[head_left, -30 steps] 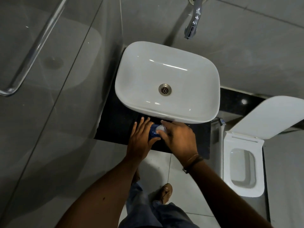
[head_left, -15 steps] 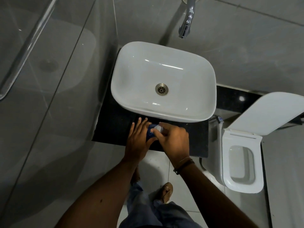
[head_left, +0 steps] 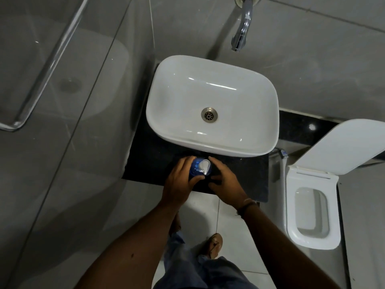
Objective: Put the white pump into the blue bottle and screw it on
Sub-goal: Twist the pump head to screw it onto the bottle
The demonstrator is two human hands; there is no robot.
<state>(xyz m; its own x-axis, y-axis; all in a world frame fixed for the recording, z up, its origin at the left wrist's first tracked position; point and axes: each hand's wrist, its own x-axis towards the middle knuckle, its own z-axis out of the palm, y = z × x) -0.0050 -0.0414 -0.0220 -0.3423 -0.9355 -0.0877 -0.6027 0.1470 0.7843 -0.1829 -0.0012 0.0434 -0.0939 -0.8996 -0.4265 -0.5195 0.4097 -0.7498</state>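
Observation:
The blue bottle (head_left: 195,169) stands upright on the black counter (head_left: 150,161) just in front of the basin. The white pump (head_left: 204,166) sits on top of the bottle, its nozzle pointing toward me. My left hand (head_left: 180,182) wraps around the bottle's left side, thumb in front of it. My right hand (head_left: 224,184) hovers just right of the bottle with fingers spread, touching nothing.
A white basin (head_left: 212,105) with a metal drain fills the counter behind the bottle, under a chrome tap (head_left: 241,28). A glass shower panel with a handle (head_left: 43,65) stands at the left. A toilet (head_left: 312,213) with its lid up is at the right.
My right hand has let go of the pump top and pulled back to the right, so the white pump is now uncovered. The left hand stays on the bottle.

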